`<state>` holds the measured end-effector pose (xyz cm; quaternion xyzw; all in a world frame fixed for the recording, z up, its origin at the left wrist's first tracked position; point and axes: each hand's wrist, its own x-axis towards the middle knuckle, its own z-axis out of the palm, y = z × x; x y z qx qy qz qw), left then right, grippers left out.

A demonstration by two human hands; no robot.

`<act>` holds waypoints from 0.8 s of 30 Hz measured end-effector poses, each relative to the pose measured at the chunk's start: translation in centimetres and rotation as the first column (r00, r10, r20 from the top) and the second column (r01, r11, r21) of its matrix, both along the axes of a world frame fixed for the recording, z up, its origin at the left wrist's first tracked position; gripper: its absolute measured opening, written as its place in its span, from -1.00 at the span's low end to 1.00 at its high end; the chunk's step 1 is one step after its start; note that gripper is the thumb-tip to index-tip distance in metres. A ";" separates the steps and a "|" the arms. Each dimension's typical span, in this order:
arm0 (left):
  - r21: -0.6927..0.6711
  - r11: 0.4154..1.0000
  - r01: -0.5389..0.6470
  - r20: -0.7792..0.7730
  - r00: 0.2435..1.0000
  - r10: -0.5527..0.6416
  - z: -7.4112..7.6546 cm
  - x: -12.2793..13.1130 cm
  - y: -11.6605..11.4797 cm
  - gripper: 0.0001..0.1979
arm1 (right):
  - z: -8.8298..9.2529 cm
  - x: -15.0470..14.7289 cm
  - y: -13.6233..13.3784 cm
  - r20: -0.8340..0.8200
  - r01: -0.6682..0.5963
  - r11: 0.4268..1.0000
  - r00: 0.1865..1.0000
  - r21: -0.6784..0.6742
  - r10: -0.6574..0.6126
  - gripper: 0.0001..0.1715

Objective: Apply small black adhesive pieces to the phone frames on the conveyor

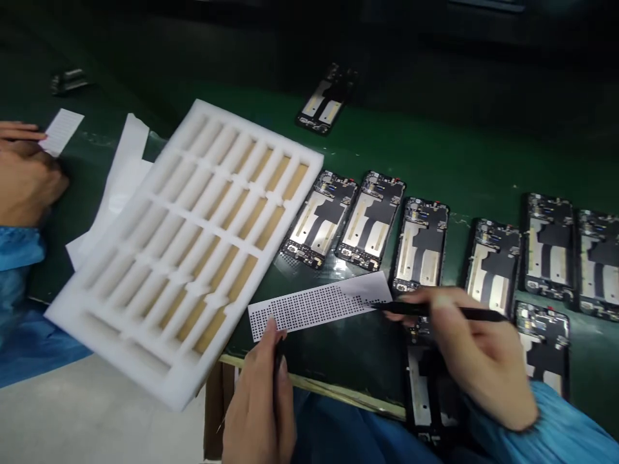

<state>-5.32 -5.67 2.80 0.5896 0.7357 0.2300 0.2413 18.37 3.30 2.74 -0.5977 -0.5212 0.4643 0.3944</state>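
My right hand (469,348) is closed on black tweezers (445,310), whose tips touch the right end of a white sheet (314,306) covered in rows of small black dots. The sheet's left end is under the fingertips of my left hand (264,393), which also grips a dark, thin tool (277,370), partly hidden by the fingers. Beyond the sheet lie opened phone bodies (370,219) with bare circuit boards; another phone body (420,386) is partly beneath my right hand.
A white foam tray (193,232) with slots slants over the table edge (333,390) at the left. More phone bodies (549,245) lie at the right, one (326,100) farther back. Another person's hands (29,174) touch a white card (62,131) at the far left.
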 end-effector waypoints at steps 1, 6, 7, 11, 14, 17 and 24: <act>0.043 0.997 0.066 -0.114 0.992 -0.060 -0.3 -0.6 -0.3 -0.44 | -0.1 -1.1 0.5 0.049 -0.108 0.994 0.993 0.000 0.108 -0.71; 0.057 0.983 0.176 -0.476 0.870 -0.128 -1.8 -1.8 -0.7 -0.30 | -1.5 -7.0 1.3 0.042 -0.365 0.926 0.931 0.095 0.363 -0.77; 0.043 0.982 0.186 -0.508 0.850 -0.139 -2.1 -1.9 -0.6 -0.28 | -1.9 -7.8 1.4 0.025 -0.379 0.919 0.925 0.106 0.378 -0.78; -0.011 0.977 0.215 -0.558 0.809 -0.184 -3.2 -1.9 -0.2 -0.33 | -3.8 -9.3 1.6 -0.012 -0.431 0.893 0.900 0.129 0.437 -0.78; 0.000 0.972 0.234 -0.586 0.788 -0.189 -3.6 -2.1 -0.1 -0.37 | -4.7 -9.6 1.7 -0.023 -0.451 0.881 0.888 0.147 0.458 -0.76; 0.004 0.965 0.261 -0.593 0.778 -0.208 -3.7 -2.3 -0.1 -0.34 | -4.9 -9.6 1.7 0.013 -0.451 0.877 0.890 0.167 0.456 -0.75; -0.014 0.959 0.282 -0.594 0.770 -0.235 -4.2 -2.8 0.1 -0.35 | -4.8 -9.7 1.7 0.054 -0.481 0.852 0.875 0.207 0.481 -0.73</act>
